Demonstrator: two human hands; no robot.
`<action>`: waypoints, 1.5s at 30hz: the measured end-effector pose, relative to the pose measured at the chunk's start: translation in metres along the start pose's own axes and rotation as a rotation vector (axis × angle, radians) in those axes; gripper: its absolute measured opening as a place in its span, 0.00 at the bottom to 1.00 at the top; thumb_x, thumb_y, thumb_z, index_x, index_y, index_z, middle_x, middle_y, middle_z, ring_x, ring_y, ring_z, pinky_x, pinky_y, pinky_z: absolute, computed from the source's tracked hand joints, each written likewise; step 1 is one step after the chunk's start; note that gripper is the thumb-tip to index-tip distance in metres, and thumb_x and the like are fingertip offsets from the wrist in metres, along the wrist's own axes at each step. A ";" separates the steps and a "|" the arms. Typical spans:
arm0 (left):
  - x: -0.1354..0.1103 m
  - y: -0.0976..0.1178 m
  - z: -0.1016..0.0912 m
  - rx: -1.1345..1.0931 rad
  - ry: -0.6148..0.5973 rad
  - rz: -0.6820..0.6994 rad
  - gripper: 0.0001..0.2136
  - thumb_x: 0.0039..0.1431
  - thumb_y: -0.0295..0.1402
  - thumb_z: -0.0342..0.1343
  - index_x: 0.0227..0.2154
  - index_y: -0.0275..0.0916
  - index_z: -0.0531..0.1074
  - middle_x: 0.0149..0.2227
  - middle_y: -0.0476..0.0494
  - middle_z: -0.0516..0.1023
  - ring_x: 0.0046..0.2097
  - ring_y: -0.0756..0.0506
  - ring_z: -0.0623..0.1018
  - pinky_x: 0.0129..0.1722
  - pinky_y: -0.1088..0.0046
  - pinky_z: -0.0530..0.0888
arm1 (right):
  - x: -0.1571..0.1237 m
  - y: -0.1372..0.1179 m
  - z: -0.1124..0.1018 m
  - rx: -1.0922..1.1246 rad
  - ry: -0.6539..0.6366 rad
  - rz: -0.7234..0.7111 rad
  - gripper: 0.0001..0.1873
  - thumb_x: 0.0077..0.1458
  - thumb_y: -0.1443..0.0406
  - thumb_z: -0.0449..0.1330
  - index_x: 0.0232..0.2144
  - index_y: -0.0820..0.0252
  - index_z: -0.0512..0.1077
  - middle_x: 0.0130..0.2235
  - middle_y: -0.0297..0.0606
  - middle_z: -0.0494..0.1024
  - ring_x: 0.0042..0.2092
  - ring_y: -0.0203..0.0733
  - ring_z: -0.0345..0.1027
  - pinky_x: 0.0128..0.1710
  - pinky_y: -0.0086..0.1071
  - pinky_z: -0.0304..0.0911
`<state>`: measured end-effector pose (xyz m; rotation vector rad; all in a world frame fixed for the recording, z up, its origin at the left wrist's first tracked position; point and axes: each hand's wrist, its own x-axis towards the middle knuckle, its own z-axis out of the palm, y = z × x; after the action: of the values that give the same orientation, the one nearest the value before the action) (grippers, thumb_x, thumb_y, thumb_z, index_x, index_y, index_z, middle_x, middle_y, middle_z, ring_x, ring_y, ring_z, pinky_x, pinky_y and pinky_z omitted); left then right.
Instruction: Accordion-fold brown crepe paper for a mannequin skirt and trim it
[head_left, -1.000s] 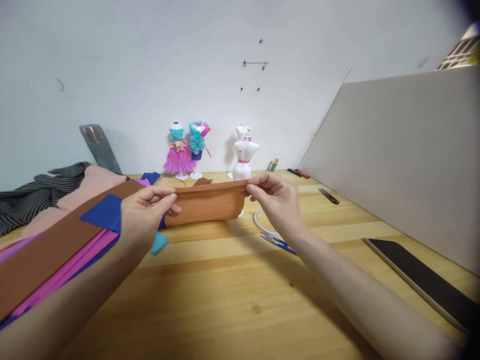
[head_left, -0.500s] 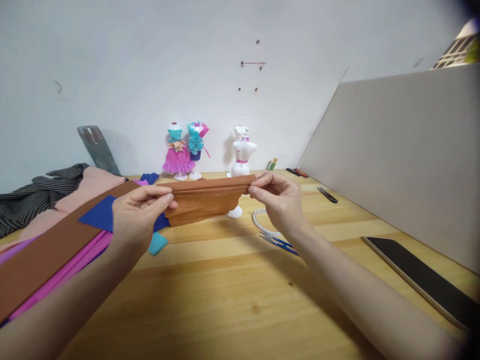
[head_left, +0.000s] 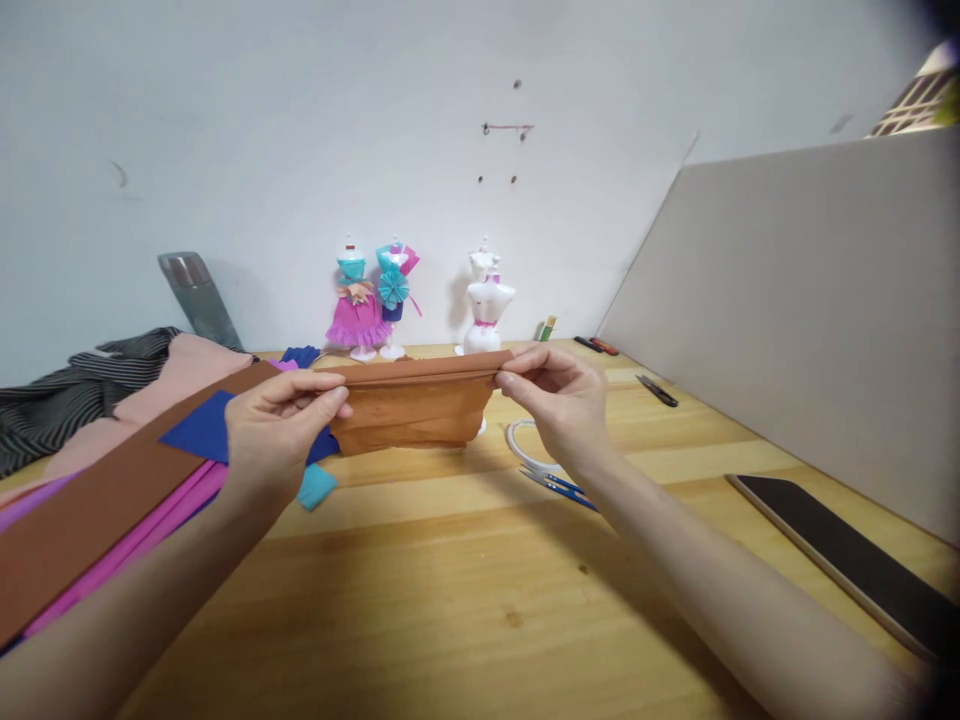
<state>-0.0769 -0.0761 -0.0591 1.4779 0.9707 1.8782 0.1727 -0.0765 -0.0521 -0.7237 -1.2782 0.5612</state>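
A strip of orange-brown crepe paper (head_left: 416,402) is stretched level above the wooden table (head_left: 465,590). My left hand (head_left: 274,430) pinches its left end, thumb on top. My right hand (head_left: 559,400) pinches the right end at the same height. The paper's upper edge is folded over and the rest hangs down in soft creases. Behind it stand three small mannequins: one in a pink skirt (head_left: 356,305), one with a teal rosette (head_left: 394,290), and a bare white one (head_left: 487,305).
Long sheets of brown (head_left: 97,500), pink and blue (head_left: 199,425) paper lie at the left, beside striped cloth (head_left: 71,385) and a metal bottle (head_left: 196,295). Blue-handled snips (head_left: 559,487) and a white band lie under my right wrist. Black scissors (head_left: 658,391), a dark tablet (head_left: 847,560) and a grey partition (head_left: 810,320) are at the right.
Both hands lifted the strip slightly and folded its top edge over. The hanging part bunched up half a second ago and now hangs fuller again.
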 end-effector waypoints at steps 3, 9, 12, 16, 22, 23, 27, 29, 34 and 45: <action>0.000 0.001 0.000 0.019 -0.003 -0.001 0.04 0.44 0.29 0.66 0.25 0.41 0.79 0.23 0.50 0.78 0.24 0.50 0.77 0.26 0.75 0.77 | 0.000 -0.001 0.000 -0.004 0.001 0.010 0.05 0.38 0.69 0.67 0.20 0.58 0.73 0.26 0.32 0.74 0.26 0.33 0.67 0.28 0.31 0.66; 0.000 0.001 0.000 0.030 -0.021 -0.003 0.03 0.43 0.29 0.66 0.25 0.42 0.79 0.23 0.50 0.78 0.25 0.49 0.77 0.28 0.74 0.77 | 0.001 -0.001 0.000 -0.014 0.008 0.045 0.05 0.38 0.68 0.67 0.21 0.58 0.73 0.23 0.31 0.74 0.25 0.33 0.66 0.27 0.31 0.66; 0.001 0.000 -0.002 0.062 -0.008 0.018 0.03 0.43 0.30 0.66 0.24 0.43 0.79 0.26 0.50 0.80 0.28 0.49 0.78 0.32 0.73 0.78 | 0.001 -0.001 0.000 -0.016 0.012 0.041 0.05 0.37 0.69 0.67 0.20 0.59 0.73 0.24 0.32 0.74 0.26 0.33 0.67 0.28 0.30 0.66; 0.000 -0.001 -0.002 0.093 0.018 0.020 0.04 0.42 0.31 0.67 0.24 0.44 0.79 0.27 0.50 0.80 0.30 0.49 0.78 0.34 0.72 0.78 | 0.001 -0.001 0.000 0.001 0.008 0.027 0.05 0.37 0.69 0.67 0.19 0.59 0.73 0.26 0.32 0.74 0.28 0.34 0.68 0.29 0.31 0.66; -0.001 0.000 0.000 0.070 0.023 0.023 0.04 0.42 0.30 0.67 0.25 0.43 0.79 0.28 0.49 0.80 0.30 0.48 0.78 0.36 0.69 0.79 | 0.001 -0.001 0.001 0.001 0.008 0.003 0.05 0.38 0.70 0.67 0.19 0.58 0.73 0.27 0.32 0.74 0.29 0.34 0.68 0.31 0.32 0.66; -0.002 0.000 0.000 0.069 0.025 0.024 0.04 0.42 0.30 0.67 0.25 0.43 0.79 0.28 0.49 0.80 0.30 0.48 0.78 0.36 0.70 0.79 | 0.001 0.000 0.001 -0.002 0.014 -0.006 0.05 0.38 0.70 0.67 0.19 0.58 0.73 0.26 0.32 0.74 0.29 0.34 0.68 0.31 0.31 0.66; -0.002 0.001 0.001 0.059 0.037 0.022 0.06 0.42 0.30 0.66 0.27 0.41 0.79 0.30 0.48 0.81 0.32 0.48 0.79 0.37 0.71 0.79 | 0.001 0.000 0.001 -0.015 0.021 -0.019 0.05 0.38 0.69 0.67 0.19 0.58 0.73 0.27 0.33 0.75 0.29 0.34 0.68 0.30 0.31 0.67; -0.003 0.001 0.001 0.065 0.041 0.026 0.08 0.42 0.30 0.66 0.30 0.41 0.79 0.32 0.47 0.82 0.35 0.47 0.80 0.39 0.70 0.79 | 0.001 0.001 0.000 -0.029 0.017 -0.011 0.05 0.38 0.69 0.67 0.20 0.58 0.72 0.26 0.32 0.75 0.28 0.34 0.68 0.30 0.31 0.67; -0.002 -0.001 0.001 0.162 0.067 0.107 0.08 0.44 0.31 0.66 0.32 0.43 0.80 0.35 0.48 0.83 0.38 0.46 0.80 0.43 0.68 0.79 | 0.000 0.003 0.000 -0.024 0.021 -0.004 0.06 0.39 0.69 0.67 0.22 0.58 0.73 0.25 0.31 0.74 0.27 0.34 0.68 0.29 0.31 0.66; -0.002 0.002 -0.002 0.371 0.045 0.265 0.06 0.49 0.32 0.63 0.32 0.45 0.80 0.35 0.50 0.82 0.37 0.47 0.79 0.41 0.70 0.77 | 0.000 0.010 -0.006 -0.152 -0.093 -0.127 0.06 0.49 0.67 0.64 0.33 0.55 0.78 0.34 0.35 0.78 0.36 0.38 0.71 0.37 0.36 0.68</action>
<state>-0.0781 -0.0790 -0.0592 1.8636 1.2488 1.9976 0.1786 -0.0708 -0.0606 -0.7431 -1.4541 0.4013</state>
